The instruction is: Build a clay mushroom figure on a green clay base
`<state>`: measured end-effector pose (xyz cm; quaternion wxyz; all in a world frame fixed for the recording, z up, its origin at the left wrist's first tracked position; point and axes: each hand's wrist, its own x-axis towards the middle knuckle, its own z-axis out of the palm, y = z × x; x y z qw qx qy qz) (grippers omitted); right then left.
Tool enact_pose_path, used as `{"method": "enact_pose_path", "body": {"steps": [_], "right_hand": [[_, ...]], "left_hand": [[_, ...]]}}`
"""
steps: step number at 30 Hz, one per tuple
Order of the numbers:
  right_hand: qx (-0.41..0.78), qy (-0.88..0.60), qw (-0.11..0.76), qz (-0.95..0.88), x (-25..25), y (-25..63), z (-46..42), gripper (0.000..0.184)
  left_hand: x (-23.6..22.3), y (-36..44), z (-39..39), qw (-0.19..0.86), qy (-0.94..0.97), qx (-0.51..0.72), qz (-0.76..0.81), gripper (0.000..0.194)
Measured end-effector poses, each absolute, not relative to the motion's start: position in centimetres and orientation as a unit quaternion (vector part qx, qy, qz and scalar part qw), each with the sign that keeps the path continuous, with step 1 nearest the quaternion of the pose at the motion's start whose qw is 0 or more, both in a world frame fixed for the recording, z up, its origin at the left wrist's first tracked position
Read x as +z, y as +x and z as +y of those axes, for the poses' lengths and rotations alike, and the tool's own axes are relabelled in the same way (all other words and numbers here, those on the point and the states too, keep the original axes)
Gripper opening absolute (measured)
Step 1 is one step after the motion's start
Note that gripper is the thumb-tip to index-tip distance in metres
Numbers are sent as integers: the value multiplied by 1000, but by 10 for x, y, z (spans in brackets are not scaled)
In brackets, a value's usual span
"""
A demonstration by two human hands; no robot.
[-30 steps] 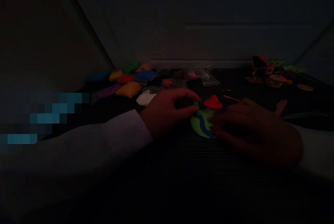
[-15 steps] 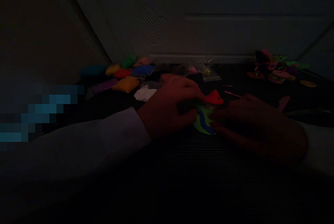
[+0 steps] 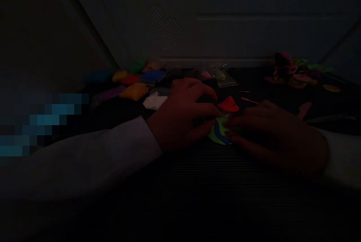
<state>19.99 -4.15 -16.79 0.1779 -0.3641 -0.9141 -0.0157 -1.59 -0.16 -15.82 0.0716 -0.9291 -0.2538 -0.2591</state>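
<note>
In very dim light, a green clay base (image 3: 213, 138) with a wavy blue strip (image 3: 219, 133) lies on the dark table. A red clay cone (image 3: 228, 104) stands at its far side. My left hand (image 3: 186, 114) grips the base's left edge between thumb and finger, its other fingers curved and lifted beside the cone. From the right, my right hand (image 3: 278, 136) has its fingertips bent together over the base's right part. Shadow hides whatever sits between those fingertips.
Bagged clay lies behind my left hand, including an orange pack (image 3: 134, 91), a white pack (image 3: 155, 101) and a blue pack (image 3: 152, 76). Several colourful clay figures (image 3: 299, 74) stand at the back right. A thin pink tool (image 3: 248, 100) lies beyond my right hand. A pale panel (image 3: 239, 39) rises behind the table.
My left hand's upper fingers have drawn back from the red cone, showing more of it. The right hand has hardly moved. The picture is slightly darker and the view has shifted a little.
</note>
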Motion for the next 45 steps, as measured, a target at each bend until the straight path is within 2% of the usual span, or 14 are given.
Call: {"method": "enact_pose_path", "body": {"steps": [14, 17, 22, 25, 38, 45], "right_hand": [[-22, -353, 173, -919, -169, 200, -39, 24], [-16, -353, 169, -920, -168, 200, -39, 25], [-23, -370, 165, -914, -169, 200, -41, 24], [-23, -372, 163, -913, -168, 200, -42, 24], [-23, -372, 172, -912, -168, 198, -42, 24], [-25, -364, 173, -915, -168, 200, -42, 25]], "left_hand": [[-161, -17, 0, 91, -922, -263, -269, 15], [-160, -18, -2, 73, -924, -259, -271, 16], [-155, -19, -3, -5, -916, -281, -284, 29], [-154, -20, -2, -39, -912, -286, -293, 27], [-157, -20, 1, -26, -923, -261, -280, 22], [-156, -21, 4, -74, -915, -268, -294, 26]]}}
